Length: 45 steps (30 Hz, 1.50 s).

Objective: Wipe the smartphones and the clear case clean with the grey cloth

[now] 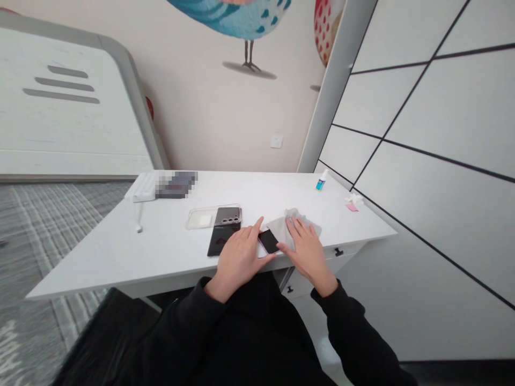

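Note:
My left hand [243, 253] rests at the table's front edge, its thumb and index finger bracketing a small dark-screened phone [268, 242]. The fingers are long and fairly straight, steadying the phone by its edges. My right hand [303, 247] presses a crumpled pale grey cloth [314, 226] against the tabletop, the thumb reaching to the phone's right side. Part of the phone may lie under the cloth; I cannot tell. Left of my left hand lies a glossy black phone [221, 240] with its camera lenses facing up. A clear phone case [193, 219] lies beside it.
The white table [161, 252] also carries a white cabled device [144, 187], a blurred dark item [177, 185], a small spray bottle [321, 181], and white and pink scraps [353, 201]. A wall stands behind; white panels [426, 209] rise at the right.

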Tool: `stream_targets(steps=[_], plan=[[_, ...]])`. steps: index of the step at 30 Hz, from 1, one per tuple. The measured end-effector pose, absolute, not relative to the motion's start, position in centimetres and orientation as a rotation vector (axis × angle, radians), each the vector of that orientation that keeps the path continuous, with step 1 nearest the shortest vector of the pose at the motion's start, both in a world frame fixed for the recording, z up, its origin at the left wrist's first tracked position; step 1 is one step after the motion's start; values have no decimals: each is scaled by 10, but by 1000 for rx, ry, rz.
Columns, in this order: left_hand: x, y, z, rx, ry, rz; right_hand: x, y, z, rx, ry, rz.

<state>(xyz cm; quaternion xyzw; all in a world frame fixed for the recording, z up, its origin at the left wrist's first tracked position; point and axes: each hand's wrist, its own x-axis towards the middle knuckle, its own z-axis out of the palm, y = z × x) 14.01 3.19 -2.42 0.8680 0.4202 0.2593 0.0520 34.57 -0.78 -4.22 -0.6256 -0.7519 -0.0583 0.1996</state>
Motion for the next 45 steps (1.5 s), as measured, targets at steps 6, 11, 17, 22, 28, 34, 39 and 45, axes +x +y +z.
stream_targets(steps=[6, 11, 17, 22, 28, 34, 39, 45], plan=[[139, 33, -25, 2670, 1280, 754, 333, -19, -45, -1520, -2334, -86], [140, 31, -24, 2650, 1281, 768, 361, -4, -39, -1709, -2132, -150], [140, 32, -25, 2664, 1290, 743, 329, -28, -45, -1430, -2381, -73], [140, 31, -23, 2673, 1269, 735, 376, -30, -45, -1535, -2258, -122], [140, 30, -22, 2664, 1269, 736, 353, -14, -51, -1654, -2127, -202], [138, 30, -25, 2696, 1230, 717, 340, -26, -47, -1461, -2362, -118], [139, 30, -23, 2670, 1256, 732, 377, -10, -41, -1692, -2137, -209], [138, 32, -26, 2691, 1250, 728, 329, -22, -48, -1476, -2360, -137]])
